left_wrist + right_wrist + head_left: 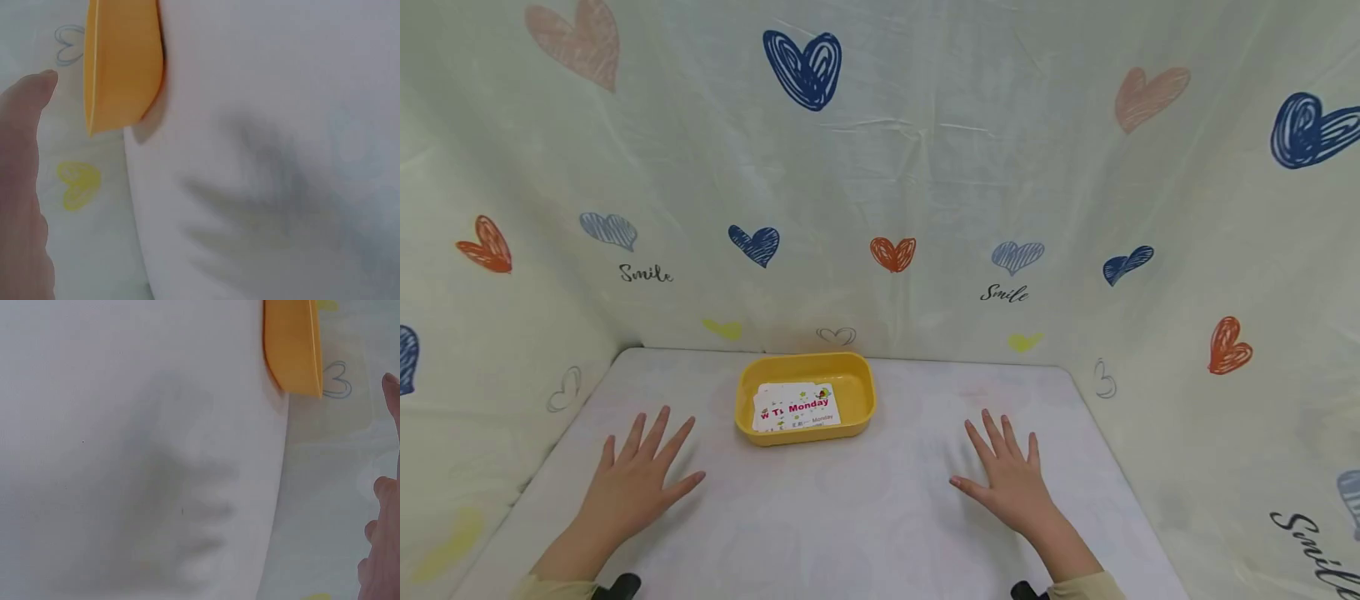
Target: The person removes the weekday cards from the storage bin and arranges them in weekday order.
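Observation:
A yellow plastic tray [857,400] sits toward the back of the white table, left of the middle. Inside it lies a small overlapping stack of white cards [797,407]; the top one reads "Monday" in red letters. My left hand [634,487] hovers over the table left of the tray, palm down, fingers spread, holding nothing. To the tray's right, my right hand [1011,482] is likewise spread above the table with nothing in it. Both wrist views show the tray's side wall and each hand's shadow on the tabletop.
The white table [850,533] meets a pale cloth backdrop [925,167] printed with hearts and "Smile", at the back and both sides. Black wrist straps [617,587] and light sleeves [1086,587] show at the bottom of the head view.

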Demonstrator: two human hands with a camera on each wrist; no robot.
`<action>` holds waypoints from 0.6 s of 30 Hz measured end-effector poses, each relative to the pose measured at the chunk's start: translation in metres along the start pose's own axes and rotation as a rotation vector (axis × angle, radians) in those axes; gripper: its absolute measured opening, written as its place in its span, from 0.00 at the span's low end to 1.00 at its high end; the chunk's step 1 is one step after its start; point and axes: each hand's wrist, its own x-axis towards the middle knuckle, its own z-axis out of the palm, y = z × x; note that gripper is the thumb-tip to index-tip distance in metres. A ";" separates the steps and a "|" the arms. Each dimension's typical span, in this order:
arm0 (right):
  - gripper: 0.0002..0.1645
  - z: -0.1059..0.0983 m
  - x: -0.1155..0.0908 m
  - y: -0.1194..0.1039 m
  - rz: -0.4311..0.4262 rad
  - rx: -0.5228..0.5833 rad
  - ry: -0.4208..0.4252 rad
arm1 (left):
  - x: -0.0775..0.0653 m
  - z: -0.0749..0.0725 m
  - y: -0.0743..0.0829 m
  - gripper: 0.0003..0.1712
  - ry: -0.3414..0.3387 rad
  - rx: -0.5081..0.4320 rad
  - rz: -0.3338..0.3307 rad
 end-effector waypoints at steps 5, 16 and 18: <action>0.54 0.000 0.006 -0.004 -0.006 0.058 0.009 | 0.008 -0.001 0.005 0.50 -0.021 -0.021 -0.031; 0.60 0.002 0.031 -0.019 0.008 0.363 -0.030 | 0.034 -0.004 0.020 0.53 -0.068 -0.110 -0.081; 0.60 0.002 0.037 -0.024 0.020 0.428 -0.032 | 0.040 -0.003 0.023 0.54 -0.082 -0.136 -0.100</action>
